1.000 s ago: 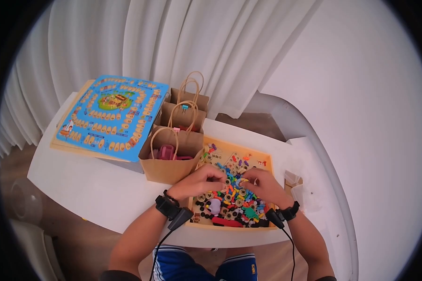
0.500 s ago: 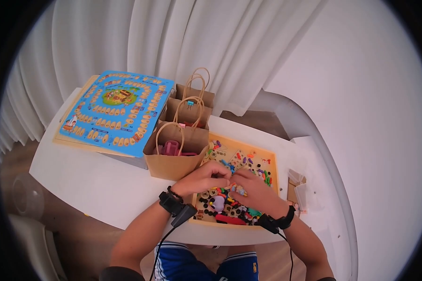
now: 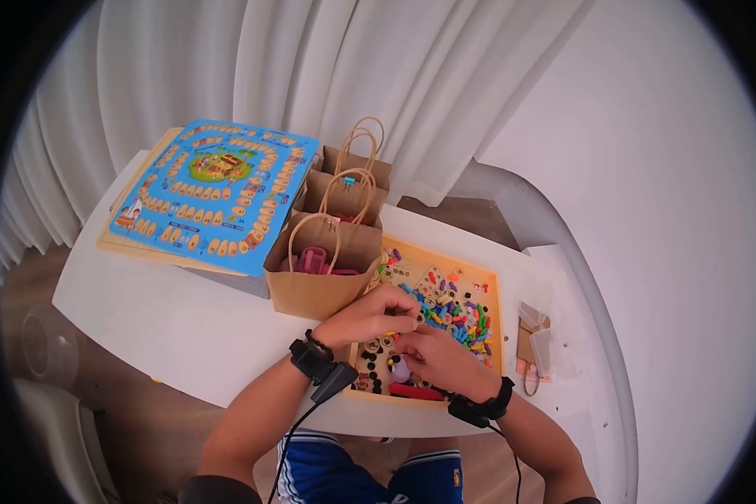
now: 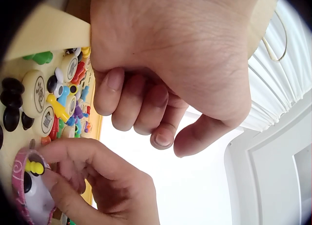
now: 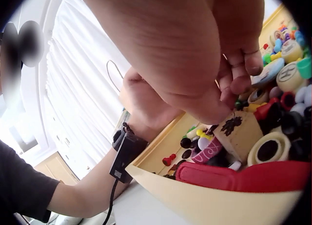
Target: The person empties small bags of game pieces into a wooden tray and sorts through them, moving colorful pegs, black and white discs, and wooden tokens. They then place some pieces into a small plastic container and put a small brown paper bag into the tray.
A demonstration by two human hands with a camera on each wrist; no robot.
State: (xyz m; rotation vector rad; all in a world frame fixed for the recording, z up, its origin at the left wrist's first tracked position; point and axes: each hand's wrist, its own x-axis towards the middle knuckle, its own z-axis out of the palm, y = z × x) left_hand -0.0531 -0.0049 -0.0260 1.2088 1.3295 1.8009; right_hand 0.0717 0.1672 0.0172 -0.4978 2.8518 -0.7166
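Note:
A shallow yellow-edged tray (image 3: 497,336) holds colourful small pieces. My left hand (image 3: 376,317) is over its left side; in the left wrist view its fingers (image 4: 141,105) are loosely curled, with nothing visible in them. My right hand (image 3: 449,363) reaches low beside it, fingers bent. A pink patterned rim (image 4: 20,186) and a yellow piece (image 4: 34,167) lie by its thumb and forefinger; no grip on them shows. In the right wrist view, a wooden block (image 5: 241,137) and a red object (image 5: 234,177) lie below the right hand.
A blue game board (image 3: 218,197) lies at the table's left. Several paper bags (image 3: 315,290) stand behind the tray's left side, handles up. A clear plastic box (image 3: 539,349) lies to the tray's right. White curtains (image 3: 311,67) hang behind.
My right hand has moved left and nearer to me, uncovering colourful pieces at the tray's right. My left hand has shifted slightly right. The view has shifted a little.

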